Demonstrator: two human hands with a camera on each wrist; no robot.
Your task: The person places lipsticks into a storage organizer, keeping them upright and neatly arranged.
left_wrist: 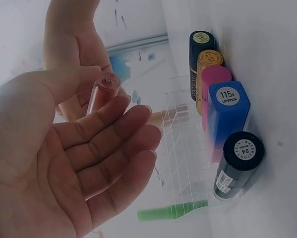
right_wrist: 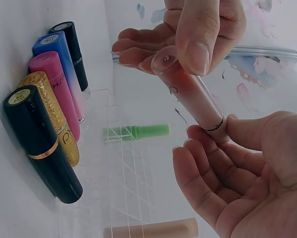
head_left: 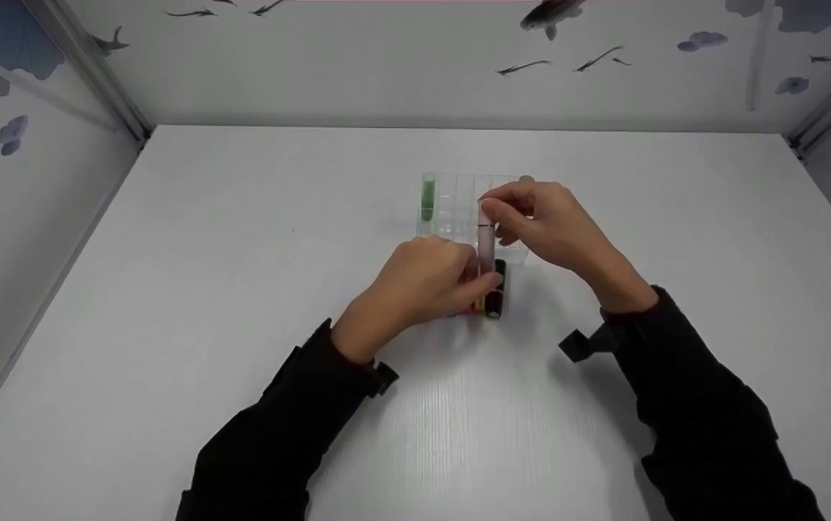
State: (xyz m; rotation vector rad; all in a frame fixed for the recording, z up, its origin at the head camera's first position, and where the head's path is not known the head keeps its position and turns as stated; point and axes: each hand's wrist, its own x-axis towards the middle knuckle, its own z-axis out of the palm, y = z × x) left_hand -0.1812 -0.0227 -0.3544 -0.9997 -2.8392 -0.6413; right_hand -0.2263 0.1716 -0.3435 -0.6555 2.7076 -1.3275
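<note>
Both hands hold a pinkish translucent lip gloss tube upright above the table. My left hand pinches its lower end between thumb and index finger, the other fingers loosely extended. At the upper, cap end, my right hand grips with thumb and fingertips. Beyond the hands stands a clear divided organizer, partly hidden by them. It holds a green tube at one end and a beige tube at the other.
Between organizer and person, several lipsticks stand in a row: black with a gold band, gold, pink, blue and dark grey. The white table meets printed panels behind and at the sides.
</note>
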